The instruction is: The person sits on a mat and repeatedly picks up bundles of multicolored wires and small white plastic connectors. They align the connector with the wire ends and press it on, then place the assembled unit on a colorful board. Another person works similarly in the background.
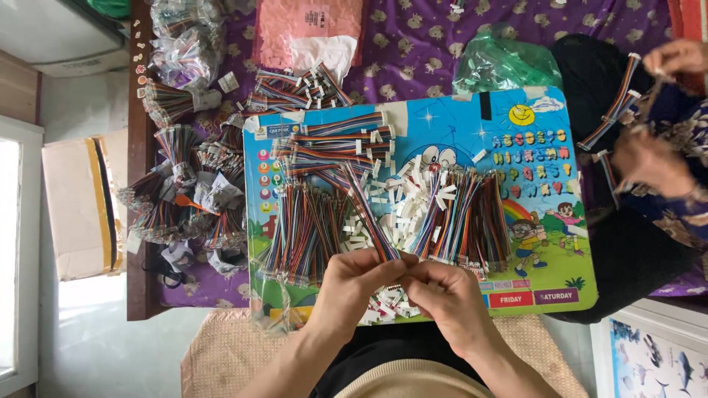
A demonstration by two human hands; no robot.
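Observation:
My left hand (352,289) and my right hand (447,298) meet over the near edge of a blue cartoon board (531,110). Between their fingertips they pinch one end of a multicoloured ribbon cable (366,214), which runs up and away to the left. Whether a white connector is in my right fingers I cannot tell. A heap of small white plastic connectors (402,203) lies in the board's middle. Bundles of coloured wires lie left (302,232) and right (464,217) of that heap.
Finished cables with connectors (339,144) pile at the board's far left. Tied wire bundles (184,191) cover the purple cloth on the left, with a cardboard box (77,203) beyond. A green plastic bag (505,63) lies beyond the board. Another person's hands (656,158) handle cables at right.

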